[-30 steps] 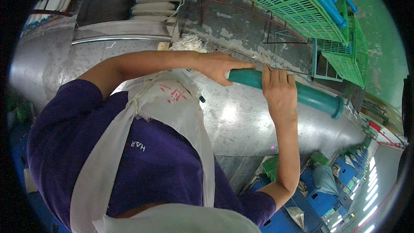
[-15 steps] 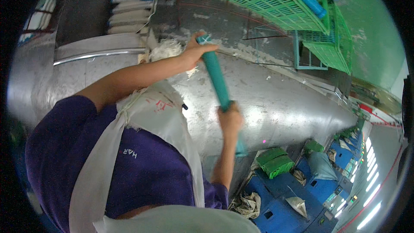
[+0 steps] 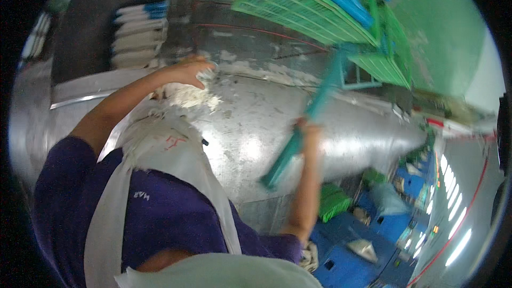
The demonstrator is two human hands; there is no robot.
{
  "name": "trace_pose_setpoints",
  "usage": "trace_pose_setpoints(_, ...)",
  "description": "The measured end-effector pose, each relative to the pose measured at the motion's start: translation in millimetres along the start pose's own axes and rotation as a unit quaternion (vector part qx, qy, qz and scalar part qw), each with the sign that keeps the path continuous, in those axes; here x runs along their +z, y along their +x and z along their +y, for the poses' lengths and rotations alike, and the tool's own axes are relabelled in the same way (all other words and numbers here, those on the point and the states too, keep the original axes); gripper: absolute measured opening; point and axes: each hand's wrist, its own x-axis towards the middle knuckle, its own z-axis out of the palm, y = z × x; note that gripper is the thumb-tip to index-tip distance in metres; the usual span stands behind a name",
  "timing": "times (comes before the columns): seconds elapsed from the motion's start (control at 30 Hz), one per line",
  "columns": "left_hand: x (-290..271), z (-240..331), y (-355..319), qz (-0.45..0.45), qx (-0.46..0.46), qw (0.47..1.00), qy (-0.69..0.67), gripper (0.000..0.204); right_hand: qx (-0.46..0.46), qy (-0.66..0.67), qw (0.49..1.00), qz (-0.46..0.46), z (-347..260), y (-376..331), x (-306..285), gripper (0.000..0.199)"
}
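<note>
Fingers of the right hand (image 3: 308,130) are wrapping the teal rod (image 3: 304,122) mid-shaft, needing a firm hold, while the left hand (image 3: 188,70) is curling, fingertips in white clumps (image 3: 193,95) on the steel table (image 3: 341,128).

A single head-worn fisheye view looks steeply down over the person's own chest and apron (image 3: 176,181) onto a metal table (image 3: 256,128), close below. Green crates (image 3: 298,5) curve along the rim beyond the table.
</note>
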Motion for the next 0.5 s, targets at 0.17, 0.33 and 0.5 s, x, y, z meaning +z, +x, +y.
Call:
trace_pose_setpoints(0.17,-41,-39,-67,0.167,0.003,0.969,-0.182,0.039,-0.198,-0.124,0.858,0.458,-109,88,-288,0.025)
trace_pose_setpoints(0.33,-133,-188,-98,0.514,-0.067,0.829,-0.209,0.027,-0.219,-0.479,0.675,0.516,-95,86,-256,0.035)
trace_pose_setpoints(0.5,-93,-411,-71,0.216,-0.438,0.867,-0.095,0.035,-0.34,-0.315,0.854,0.236,-36,85,71,0.031)
